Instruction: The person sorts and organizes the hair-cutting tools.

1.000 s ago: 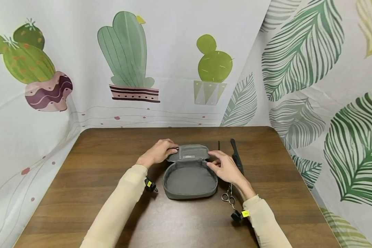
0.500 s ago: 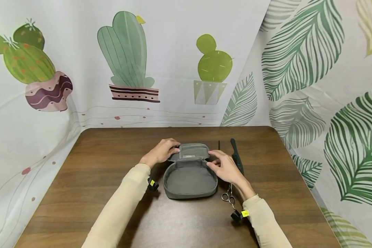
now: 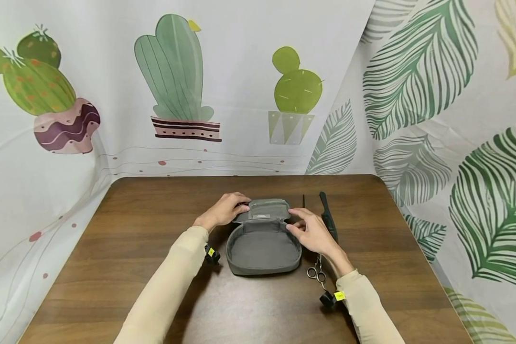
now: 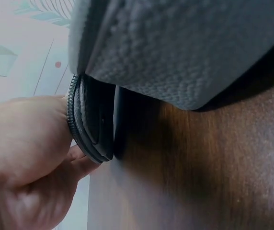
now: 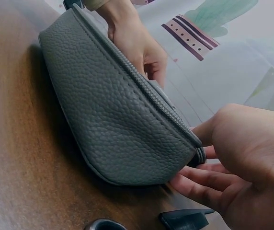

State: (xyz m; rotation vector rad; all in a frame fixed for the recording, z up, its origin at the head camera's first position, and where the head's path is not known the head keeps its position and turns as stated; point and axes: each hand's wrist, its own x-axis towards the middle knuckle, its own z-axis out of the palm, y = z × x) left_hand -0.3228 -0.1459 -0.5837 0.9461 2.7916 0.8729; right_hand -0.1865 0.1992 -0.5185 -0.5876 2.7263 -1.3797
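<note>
A grey pebbled zip case [image 3: 264, 253] lies unzipped on the table, its lid [image 3: 270, 209] folded back away from me. Its main compartment is bare inside. My left hand [image 3: 223, 210] grips the lid's left edge, thumb on the inner face. In the left wrist view, that hand [image 4: 31, 143] holds the lid by its zippered rim. At the back right corner, near the hinge, my right hand [image 3: 316, 231] pinches the case. The right wrist view has its fingertips [image 5: 182, 184] under the corner and its thumb near the zipper.
Right of the case lie a black comb [image 3: 327, 215], a thin dark stick [image 3: 303, 201] and steel scissors [image 3: 317, 273], partly hidden by the right hand and wrist. Behind the wooden table [image 3: 155, 200] hangs a cactus-print cloth [image 3: 241, 95].
My left hand has shifted slightly to the right, and the lid's far edge has risen a little with it. The right hand stays where it was.
</note>
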